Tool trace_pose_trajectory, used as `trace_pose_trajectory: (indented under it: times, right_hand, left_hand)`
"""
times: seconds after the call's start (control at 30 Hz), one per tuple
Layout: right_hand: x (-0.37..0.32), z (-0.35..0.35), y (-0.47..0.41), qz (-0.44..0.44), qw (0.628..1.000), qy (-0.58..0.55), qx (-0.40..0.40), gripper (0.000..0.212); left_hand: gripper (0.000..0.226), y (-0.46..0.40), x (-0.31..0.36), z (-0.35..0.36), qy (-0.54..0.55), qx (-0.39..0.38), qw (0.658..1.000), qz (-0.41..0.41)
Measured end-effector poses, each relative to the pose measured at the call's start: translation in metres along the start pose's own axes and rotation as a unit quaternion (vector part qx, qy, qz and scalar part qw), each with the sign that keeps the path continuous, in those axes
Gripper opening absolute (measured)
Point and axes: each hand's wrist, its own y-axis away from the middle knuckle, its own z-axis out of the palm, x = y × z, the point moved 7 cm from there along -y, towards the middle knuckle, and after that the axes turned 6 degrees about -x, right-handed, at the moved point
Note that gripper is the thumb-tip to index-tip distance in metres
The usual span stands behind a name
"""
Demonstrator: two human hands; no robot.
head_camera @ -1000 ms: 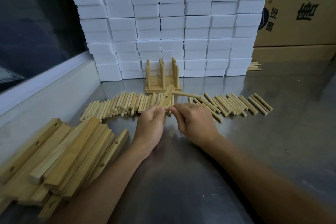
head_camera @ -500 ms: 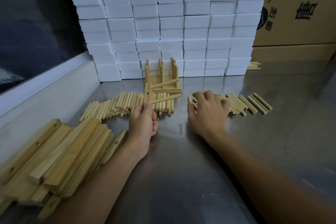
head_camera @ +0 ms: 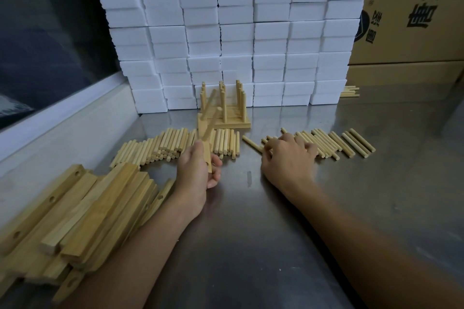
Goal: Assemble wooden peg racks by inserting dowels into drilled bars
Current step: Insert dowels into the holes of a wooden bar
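Since half a second ago the left hand (head_camera: pixel 198 170) has tipped its bar (head_camera: pixel 207 157) up, so the two dowels fitted in it now point up and away instead of lying across to the right; they are blurred. That hand grips the bar's near end, fingers curled round it, above the desk (head_camera: pixel 251 246); one open hole shows in the bar near the fingertips. The right hand (head_camera: pixel 288 155) has stayed at the right dowels (head_camera: pixel 334 142), now with its fingers bent down onto the left end of that row — whether it pinches one I cannot tell. One dowel (head_camera: pixel 252 144) lies loose just left of it, angled apart from the row.

Left dowels (head_camera: pixel 170 144) lie in a long row behind the left hand, side by side, ends toward the person. A finished rack (head_camera: pixel 227 113) stands behind that row, pegs upright, in front of the white blocks (head_camera: pixel 226 32) stacked like a wall. Spare bars (head_camera: pixel 82 216) with drilled holes are heaped at the near left of the desk, beside the left forearm. A cardboard box (head_camera: pixel 414 12) with dark print stands at the far right — a few more dowels lie at its foot, beside the white blocks.
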Motion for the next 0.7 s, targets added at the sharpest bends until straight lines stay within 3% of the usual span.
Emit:
trace_pose_trajectory:
  times: [0.4,0.53,0.7]
  right_hand:
    - [0.002,0.003,-0.005,-0.013,0.999,-0.045,0.025,0.026]
    - [0.009,-0.007,-0.004,-0.012,0.976,-0.204,0.082,0.016]
    - [0.015,-0.018,0.001,-0.027,0.911,-0.387,0.140,0.013]
  left_hand:
    - [0.031,0.001,0.000,-0.001,-0.005,-0.010,1.000,-0.002]
    - [0.031,0.000,-0.001,-0.001,0.000,-0.011,1.000,-0.003]
    - [0.031,0.001,0.000,0.000,0.015,-0.015,1.000,-0.006]
